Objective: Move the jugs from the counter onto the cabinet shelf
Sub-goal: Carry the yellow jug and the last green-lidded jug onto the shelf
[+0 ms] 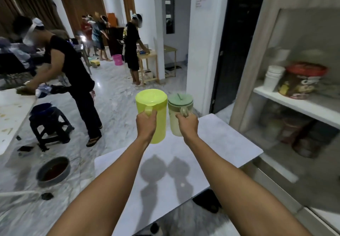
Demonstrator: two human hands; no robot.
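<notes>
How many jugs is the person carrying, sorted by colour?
Yellow jug: 1, held by its handle in the left hand
Pale jug with a green lid: 1, held by its handle in the right hand
Total: 2 jugs, both lifted above the counter, none yet on the cabinet shelf.

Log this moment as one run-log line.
left hand: grips yellow plastic jug | right hand: grips pale green-lidded jug | both raised above white counter | cabinet shelf: right
</notes>
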